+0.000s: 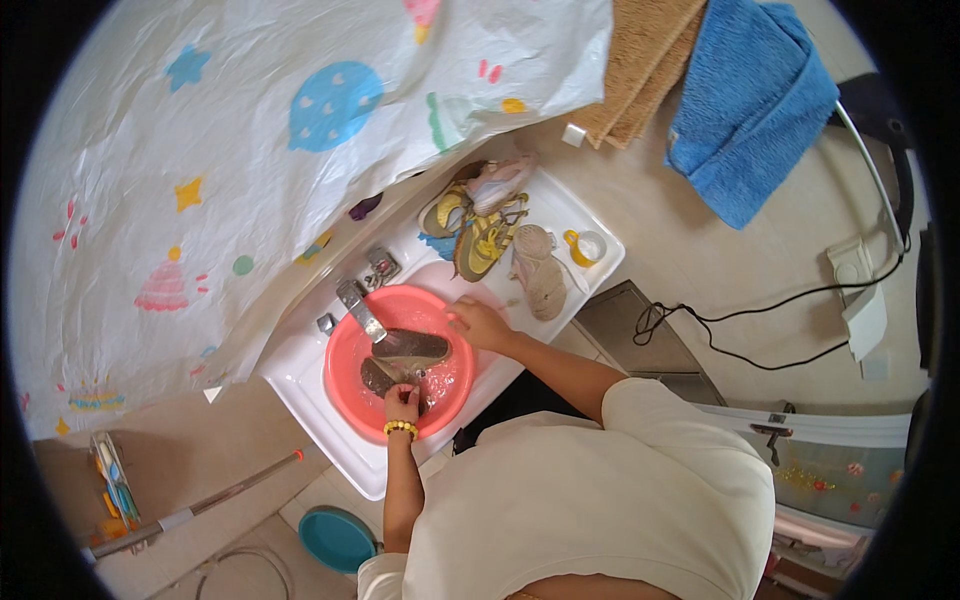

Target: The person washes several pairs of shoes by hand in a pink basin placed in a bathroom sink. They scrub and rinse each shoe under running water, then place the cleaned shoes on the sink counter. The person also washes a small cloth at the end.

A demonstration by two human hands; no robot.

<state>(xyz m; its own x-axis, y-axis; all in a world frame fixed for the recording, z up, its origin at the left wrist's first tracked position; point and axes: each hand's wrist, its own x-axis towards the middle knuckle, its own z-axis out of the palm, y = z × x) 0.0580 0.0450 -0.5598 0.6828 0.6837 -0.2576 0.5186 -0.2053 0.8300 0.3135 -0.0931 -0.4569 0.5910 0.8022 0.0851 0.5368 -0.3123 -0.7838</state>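
A coral-pink plastic basin sits in the white washbasin under a metal faucet. Water and a pair of shoes with dark soles are in it, the soles facing up. My left hand, with a yellow bead bracelet at the wrist, pinches the edge of the lower shoe; its fingertips are partly hidden. At the basin's right rim is my right hand, fingers curled over the edge. Yellow-and-grey sneakers, a pale pink shoe and a beige-soled shoe lie on the washbasin's counter.
A yellow cup of white powder stands near the counter's right end. A patterned plastic sheet hangs at upper left. Brown and blue towels hang at upper right. Black cable loops at right; a teal basin is below.
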